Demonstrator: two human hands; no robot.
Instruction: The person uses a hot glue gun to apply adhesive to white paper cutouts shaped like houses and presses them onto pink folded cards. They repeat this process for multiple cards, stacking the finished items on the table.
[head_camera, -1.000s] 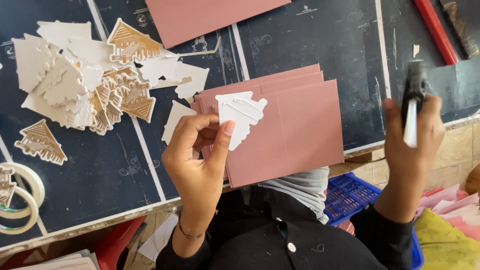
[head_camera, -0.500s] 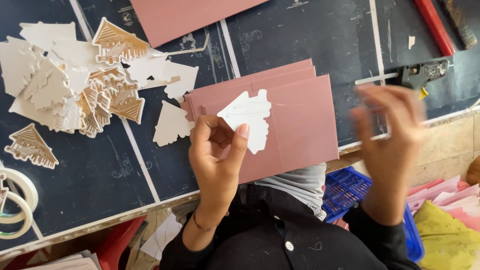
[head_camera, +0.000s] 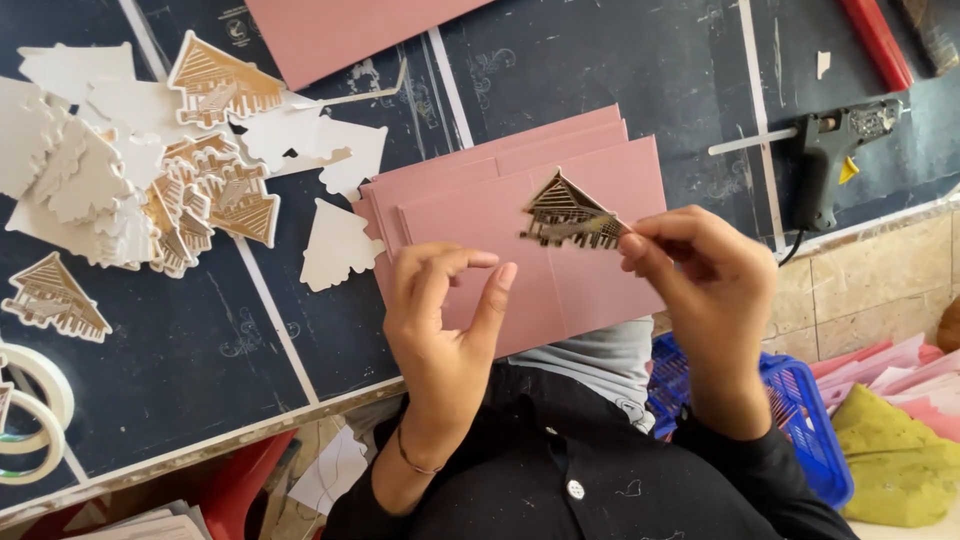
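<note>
The house-shaped cutout (head_camera: 565, 213), gold-brown with a printed roof and wall pattern, hangs above the stack of pink cards (head_camera: 520, 235) in the head view, pinched at its lower right corner by the right hand (head_camera: 700, 280). That hand's thumb and forefinger press together on the cutout's edge, while the other fingers curl loosely behind. The cutout is tilted, its peak pointing up and slightly left.

The left hand (head_camera: 445, 320) hovers just beside it over the same pink cards, holding nothing: the thumb and forefinger are curved toward each other with a gap between them. A thin bracelet sits on that wrist.

The pink cards lie fanned on a dark cutting mat (head_camera: 600, 70) marked with pale lines. To the left lies a heap of more cutouts (head_camera: 150, 180), some showing the gold print and others their white backs; one white piece (head_camera: 335, 245) lies just beside the pink cards. A single printed cutout (head_camera: 50, 297) lies apart at the left edge, near rolls of tape (head_camera: 30, 420). A glue gun (head_camera: 830, 150) rests on the mat to the right. A blue basket (head_camera: 800, 420) stands below the table edge.
</note>
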